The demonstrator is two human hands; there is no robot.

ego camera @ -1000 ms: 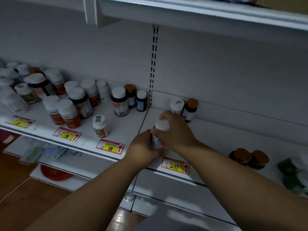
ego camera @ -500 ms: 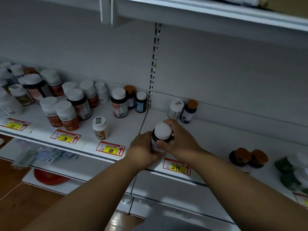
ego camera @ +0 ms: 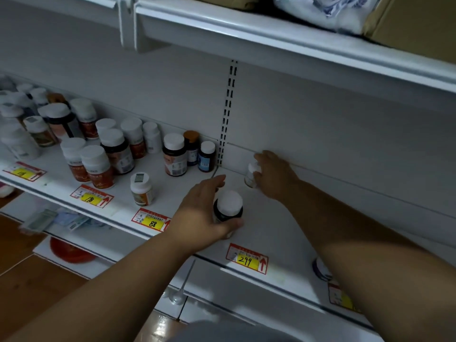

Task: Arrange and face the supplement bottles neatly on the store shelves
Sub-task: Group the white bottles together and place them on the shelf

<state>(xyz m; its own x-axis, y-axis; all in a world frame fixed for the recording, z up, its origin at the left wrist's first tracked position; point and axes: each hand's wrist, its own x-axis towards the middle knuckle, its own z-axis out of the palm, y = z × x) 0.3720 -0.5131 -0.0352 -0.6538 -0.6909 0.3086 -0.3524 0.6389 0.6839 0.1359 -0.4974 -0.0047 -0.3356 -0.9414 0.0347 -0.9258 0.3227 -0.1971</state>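
Observation:
A dark supplement bottle with a white cap (ego camera: pixel 228 204) stands upright near the front of the white shelf (ego camera: pixel 276 233), above the 299 price tag (ego camera: pixel 246 259). My left hand (ego camera: pixel 204 213) wraps around its left side and base. Farther back, by the rear wall, my right hand (ego camera: pixel 274 175) closes on a small white bottle (ego camera: pixel 251 175), mostly hidden by the fingers. On the left shelf section, several white-capped bottles (ego camera: pixel 98 154) stand in loose rows, and one small bottle (ego camera: pixel 141 188) stands alone near the front.
An upper shelf (ego camera: pixel 296 45) carries a cardboard box and a bagged item overhead. Price tags 88 (ego camera: pixel 151 219) and 178 (ego camera: pixel 91 196) line the front rail. A bottle (ego camera: pixel 320 269) peeks out beside my right forearm. A lower shelf and wooden floor show below.
My right hand has let go of the dark bottle and reached back to the small white bottle by the wall. My left hand stays on the dark bottle. The view has tilted upward.

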